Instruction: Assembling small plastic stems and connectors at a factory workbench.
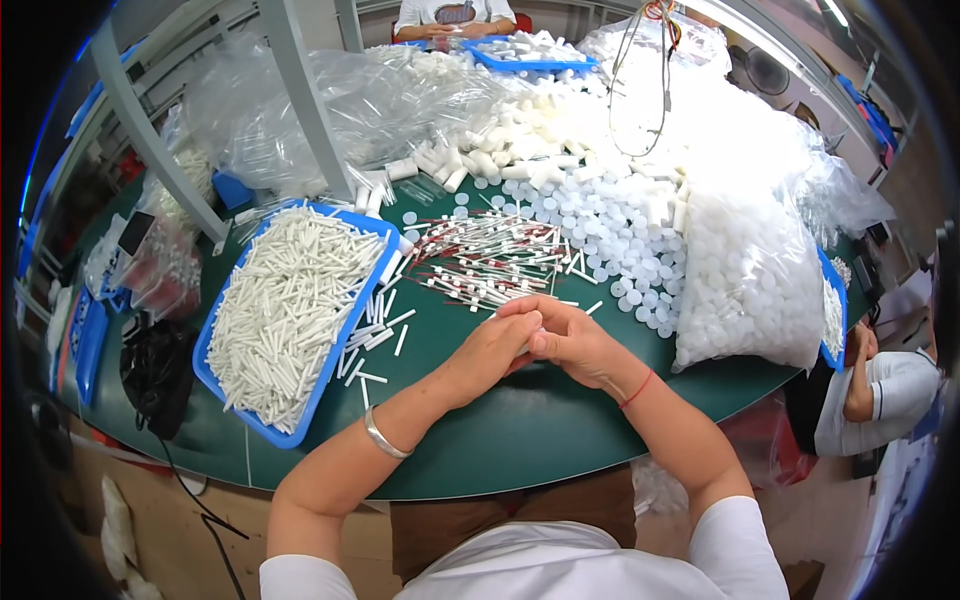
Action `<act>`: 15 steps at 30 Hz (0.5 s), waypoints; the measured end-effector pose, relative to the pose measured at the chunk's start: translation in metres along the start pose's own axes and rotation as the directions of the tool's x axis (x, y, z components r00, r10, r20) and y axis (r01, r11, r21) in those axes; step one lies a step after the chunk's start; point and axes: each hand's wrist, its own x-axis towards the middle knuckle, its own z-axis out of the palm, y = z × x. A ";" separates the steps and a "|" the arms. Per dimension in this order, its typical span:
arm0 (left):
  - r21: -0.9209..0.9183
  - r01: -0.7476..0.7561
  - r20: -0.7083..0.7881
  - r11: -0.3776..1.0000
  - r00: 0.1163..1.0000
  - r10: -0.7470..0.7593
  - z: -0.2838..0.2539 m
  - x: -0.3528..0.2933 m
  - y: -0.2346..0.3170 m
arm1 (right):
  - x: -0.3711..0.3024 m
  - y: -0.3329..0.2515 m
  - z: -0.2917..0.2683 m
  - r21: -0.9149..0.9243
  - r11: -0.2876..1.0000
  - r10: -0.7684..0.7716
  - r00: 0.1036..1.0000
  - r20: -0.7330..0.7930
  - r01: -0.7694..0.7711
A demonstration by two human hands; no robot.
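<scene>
Above the green table, my left hand [493, 352] and my right hand [578, 343] meet with their fingers closed against each other. Something small and pale shows between the fingertips, too hidden to name. Just beyond them lies a loose heap of thin white sticks with red wires [490, 258]. To its right are scattered many translucent round caps [605, 230]. A blue tray [210, 375] piled with short white rods [290, 310] stands left of my hands, and several loose rods lie along its right side.
White foam-like cylinders [545, 150] are heaped at the back. A large clear bag of caps [750, 290] stands at the right. A grey metal post [305, 95] rises behind the tray. Thin wires [668, 80] hang overhead. Other people sit across the table and at the right.
</scene>
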 end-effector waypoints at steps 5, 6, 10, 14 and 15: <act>0.064 -0.106 0.024 0.992 0.994 0.104 0.001 0.000 -0.005 | 0.000 0.008 -0.004 0.018 0.997 0.072 0.995 0.065 -0.073; 0.042 -0.061 0.042 0.997 0.997 0.059 0.001 0.000 -0.005 | -0.001 0.007 -0.003 0.019 0.997 0.073 0.995 0.064 -0.075; -0.265 0.058 0.056 0.962 0.997 -0.045 0.004 0.002 -0.008 | -0.001 0.007 -0.003 -0.008 0.995 0.097 0.993 0.064 -0.097; -0.387 0.080 0.135 0.919 0.990 -0.030 0.003 0.005 -0.002 | -0.001 0.006 -0.003 0.249 0.963 0.085 0.993 0.082 -0.103; -0.406 0.106 0.125 0.908 0.990 -0.060 0.004 0.003 -0.002 | -0.001 0.005 -0.003 0.249 0.963 0.086 0.993 0.081 -0.104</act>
